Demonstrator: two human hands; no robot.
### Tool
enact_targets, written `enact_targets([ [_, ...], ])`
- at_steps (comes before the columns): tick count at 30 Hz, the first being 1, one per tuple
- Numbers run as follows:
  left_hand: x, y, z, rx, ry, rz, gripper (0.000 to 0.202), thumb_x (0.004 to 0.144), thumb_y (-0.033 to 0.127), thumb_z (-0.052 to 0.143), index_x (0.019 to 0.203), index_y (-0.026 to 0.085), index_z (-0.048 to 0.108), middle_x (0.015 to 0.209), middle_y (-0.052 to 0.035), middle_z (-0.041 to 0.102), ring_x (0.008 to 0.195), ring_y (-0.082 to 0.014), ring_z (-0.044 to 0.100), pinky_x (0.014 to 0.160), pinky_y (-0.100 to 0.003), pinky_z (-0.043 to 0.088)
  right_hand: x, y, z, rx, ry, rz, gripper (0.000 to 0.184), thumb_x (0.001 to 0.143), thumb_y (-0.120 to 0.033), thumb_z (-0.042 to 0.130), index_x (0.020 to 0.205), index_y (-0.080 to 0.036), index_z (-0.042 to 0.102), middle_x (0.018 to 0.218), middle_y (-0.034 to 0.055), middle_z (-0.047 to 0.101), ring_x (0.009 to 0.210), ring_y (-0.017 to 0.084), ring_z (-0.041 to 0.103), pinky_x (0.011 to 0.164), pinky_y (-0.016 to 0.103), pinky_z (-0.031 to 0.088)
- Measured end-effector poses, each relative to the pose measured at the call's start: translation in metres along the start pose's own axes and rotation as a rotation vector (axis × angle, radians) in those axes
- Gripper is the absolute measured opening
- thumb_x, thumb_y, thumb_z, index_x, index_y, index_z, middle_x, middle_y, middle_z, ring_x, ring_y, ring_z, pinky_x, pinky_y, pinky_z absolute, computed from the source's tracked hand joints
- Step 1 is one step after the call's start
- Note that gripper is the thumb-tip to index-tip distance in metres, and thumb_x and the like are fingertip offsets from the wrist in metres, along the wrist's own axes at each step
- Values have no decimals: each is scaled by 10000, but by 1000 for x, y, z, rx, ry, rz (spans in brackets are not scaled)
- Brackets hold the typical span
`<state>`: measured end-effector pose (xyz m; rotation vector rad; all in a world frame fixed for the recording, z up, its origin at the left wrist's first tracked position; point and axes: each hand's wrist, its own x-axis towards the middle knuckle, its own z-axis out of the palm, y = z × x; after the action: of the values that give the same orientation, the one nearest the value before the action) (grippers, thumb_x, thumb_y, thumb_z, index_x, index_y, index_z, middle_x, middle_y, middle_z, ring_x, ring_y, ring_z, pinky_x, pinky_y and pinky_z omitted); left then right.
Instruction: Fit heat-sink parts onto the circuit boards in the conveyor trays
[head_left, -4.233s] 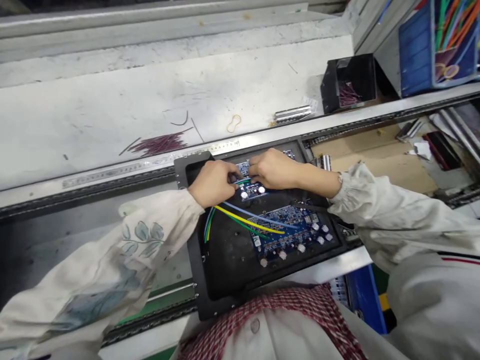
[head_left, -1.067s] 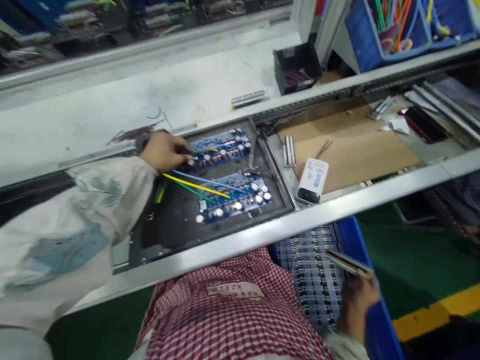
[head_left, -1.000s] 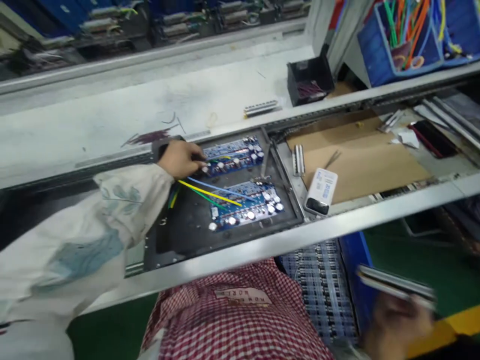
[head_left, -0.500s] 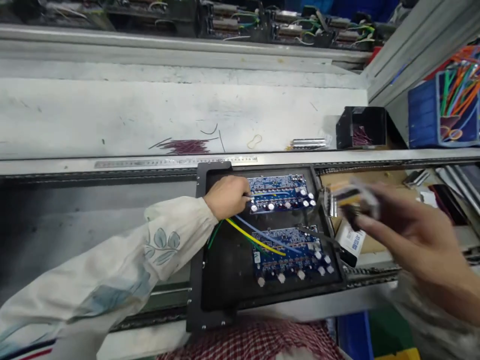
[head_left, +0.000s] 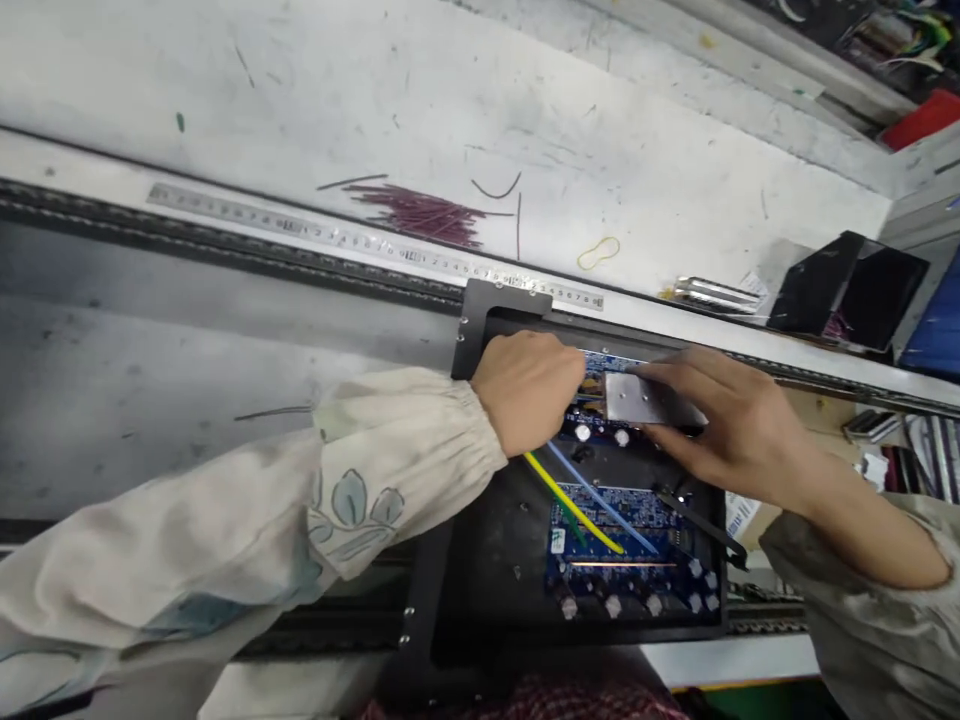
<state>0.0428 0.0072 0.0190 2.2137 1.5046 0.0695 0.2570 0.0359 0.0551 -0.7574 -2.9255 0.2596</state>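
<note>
Silvery metal fills the right hand's grip in the head view: the flat-faced metal block is pinched between the fingers and thumb of the right hand, right of the frame's centre. It lies leftward from that palm, its long axis running roughly left to right, along the upper circuit board beneath; whether they touch, I cannot tell. The block's near end points at the left hand, just apart from it. The left hand is curled over the board's left end, fingertips hidden, so I cannot tell whether it grips anything. The right hand is the nearer one. Below, a smooth yellow wire and a blue wire slant over the lower circuit board, which is studded with round silvery components. Both boards sit in the matte black tray, lower centre-right; thin purple strips lie heaped at upper centre.
</note>
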Motion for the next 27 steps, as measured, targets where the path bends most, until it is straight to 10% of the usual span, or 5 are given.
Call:
enact_targets([
  [27,-3,0,3,-12,59,136,292,741,54,527,985,185,620,723,-73,607,862,-270,609,632,-321,417,-1,1,11,-114,-71,-9,286,856,-304,560,1056,-100,565,820,121,608,699,226,557,572,351,478],
])
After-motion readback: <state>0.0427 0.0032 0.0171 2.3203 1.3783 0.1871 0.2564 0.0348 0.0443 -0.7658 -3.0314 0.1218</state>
